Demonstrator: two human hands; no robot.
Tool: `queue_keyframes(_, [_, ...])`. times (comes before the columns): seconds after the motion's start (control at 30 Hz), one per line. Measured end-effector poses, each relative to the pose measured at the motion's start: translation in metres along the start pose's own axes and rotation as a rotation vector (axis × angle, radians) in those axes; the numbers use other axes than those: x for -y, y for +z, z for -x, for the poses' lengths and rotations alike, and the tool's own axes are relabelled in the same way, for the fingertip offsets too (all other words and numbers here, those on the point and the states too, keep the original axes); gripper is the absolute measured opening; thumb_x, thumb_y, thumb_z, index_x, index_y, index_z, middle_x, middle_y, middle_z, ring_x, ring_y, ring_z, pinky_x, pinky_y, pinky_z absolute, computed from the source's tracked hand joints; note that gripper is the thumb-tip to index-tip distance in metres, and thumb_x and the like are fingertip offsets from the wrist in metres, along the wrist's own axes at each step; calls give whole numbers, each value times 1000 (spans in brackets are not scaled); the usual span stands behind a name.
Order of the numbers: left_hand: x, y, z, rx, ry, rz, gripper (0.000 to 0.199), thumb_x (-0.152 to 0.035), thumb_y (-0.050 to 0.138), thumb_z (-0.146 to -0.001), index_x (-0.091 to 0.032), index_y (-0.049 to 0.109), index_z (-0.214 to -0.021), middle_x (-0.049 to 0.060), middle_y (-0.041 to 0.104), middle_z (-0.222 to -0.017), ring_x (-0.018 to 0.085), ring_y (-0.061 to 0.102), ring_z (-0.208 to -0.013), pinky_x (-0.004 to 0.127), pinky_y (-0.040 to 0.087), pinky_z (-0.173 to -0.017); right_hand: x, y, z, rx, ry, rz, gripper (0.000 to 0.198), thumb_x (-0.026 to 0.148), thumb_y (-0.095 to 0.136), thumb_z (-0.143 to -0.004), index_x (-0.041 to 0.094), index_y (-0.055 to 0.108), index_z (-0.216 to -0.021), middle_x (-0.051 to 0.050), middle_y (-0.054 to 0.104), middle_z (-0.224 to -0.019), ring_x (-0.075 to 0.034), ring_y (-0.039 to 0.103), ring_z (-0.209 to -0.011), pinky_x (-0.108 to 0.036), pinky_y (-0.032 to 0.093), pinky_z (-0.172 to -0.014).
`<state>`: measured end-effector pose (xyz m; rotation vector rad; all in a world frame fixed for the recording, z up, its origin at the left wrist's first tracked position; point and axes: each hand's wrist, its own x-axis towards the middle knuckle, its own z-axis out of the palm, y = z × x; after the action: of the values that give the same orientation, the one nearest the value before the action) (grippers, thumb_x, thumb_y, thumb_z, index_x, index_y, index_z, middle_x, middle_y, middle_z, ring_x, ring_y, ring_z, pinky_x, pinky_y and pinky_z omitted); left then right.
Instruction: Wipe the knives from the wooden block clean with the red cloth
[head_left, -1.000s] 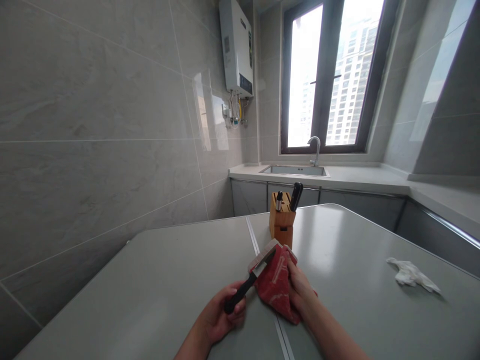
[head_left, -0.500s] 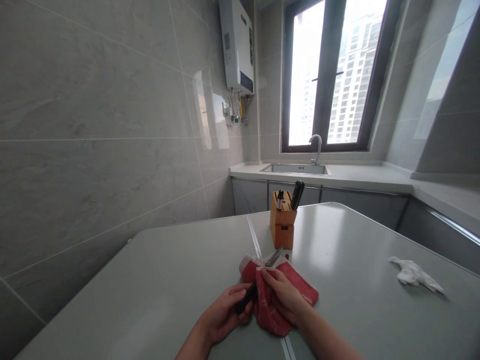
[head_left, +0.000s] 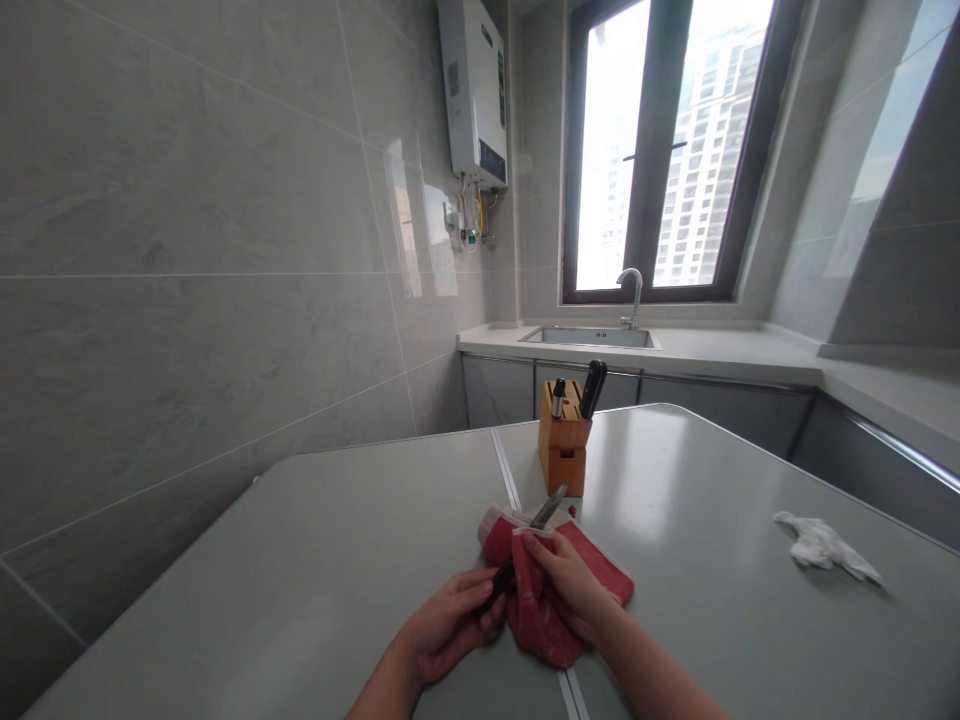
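My left hand (head_left: 455, 622) is closed round the black handle of a kitchen knife (head_left: 550, 508), whose blade points up and away to the right. In my right hand (head_left: 568, 585) is a red cloth (head_left: 534, 622) with a pale edge, pinched over the knife near where handle meets blade. Part of the blade is hidden by the cloth. More red fabric lies on the table under and to the right of the knife. Just beyond the blade tip stands a wooden knife block (head_left: 564, 450), holding a black-handled knife (head_left: 593, 388) and another dark-handled tool (head_left: 558, 398).
A crumpled white cloth or tissue (head_left: 823, 545) lies on the right of the grey table (head_left: 360, 530). A small red bit (head_left: 572, 511) sits by the block. Behind are a counter (head_left: 720, 345) with a sink (head_left: 592, 338) and tap (head_left: 636, 295).
The knife has turned slightly in my left hand and its tip sits a little higher. My right hand still pinches the cloth over it; the block has not moved.
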<state>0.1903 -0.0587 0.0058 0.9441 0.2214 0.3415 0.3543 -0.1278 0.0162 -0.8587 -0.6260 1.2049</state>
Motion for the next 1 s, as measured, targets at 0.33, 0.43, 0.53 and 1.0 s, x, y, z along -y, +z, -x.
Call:
queue_keyframes(0.33, [0,0,1,-1,-20,63,24,-19,62,-82,-7,64,-102,1,45,-70,5,40,-56,18,27,-55,2,-3,-1,-26,-40,18,33,39,75,-66,15,64,-85,-2,69,-71,-15,62,-59,-27,50,-58])
queue_keyframes(0.43, [1,-2,1,-13,10,105,26,-18,64,-80,-10,64,-105,2,47,-74,5,42,-58,19,29,-56,2,-2,0,-25,-42,-11,32,39,73,-68,15,63,-87,-3,69,-71,-17,64,-60,-28,51,-56])
queue_keyframes(0.53, [1,-4,1,-38,22,142,30,-18,64,-80,-13,62,-110,2,48,-77,6,44,-60,19,31,-58,5,0,0,-33,-34,-74,28,38,71,-70,16,63,-84,-3,69,-68,-19,65,-60,-29,51,-54])
queue_keyframes(1.0, [2,-4,-2,-54,15,124,27,-20,65,-80,-11,63,-105,1,48,-72,4,42,-56,18,28,-56,5,0,0,17,-32,-118,28,38,71,-71,15,63,-85,-3,69,-68,-17,65,-57,-27,50,-55])
